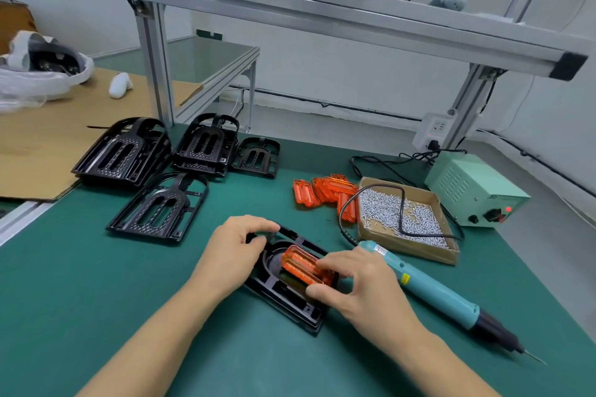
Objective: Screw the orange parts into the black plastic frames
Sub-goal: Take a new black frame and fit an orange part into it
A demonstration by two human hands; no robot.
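A black plastic frame (pixel 283 296) lies on the green mat in front of me. My left hand (pixel 235 251) grips its far left end. An orange ribbed part (pixel 301 266) sits in the frame's recess, and my right hand (pixel 358 284) pinches it from the right with fingers and thumb. More orange parts (pixel 325 192) lie in a pile further back. Several spare black frames (pixel 161 206) are spread and stacked at the back left.
A teal electric screwdriver (pixel 442 295) lies right of my right hand, bit pointing right. A cardboard tray of silver screws (pixel 448 251) sits behind it, its cord crossing the tray. A green power box (pixel 474 190) stands at the far right. Cardboard sheet (pixel 38 151) on the left.
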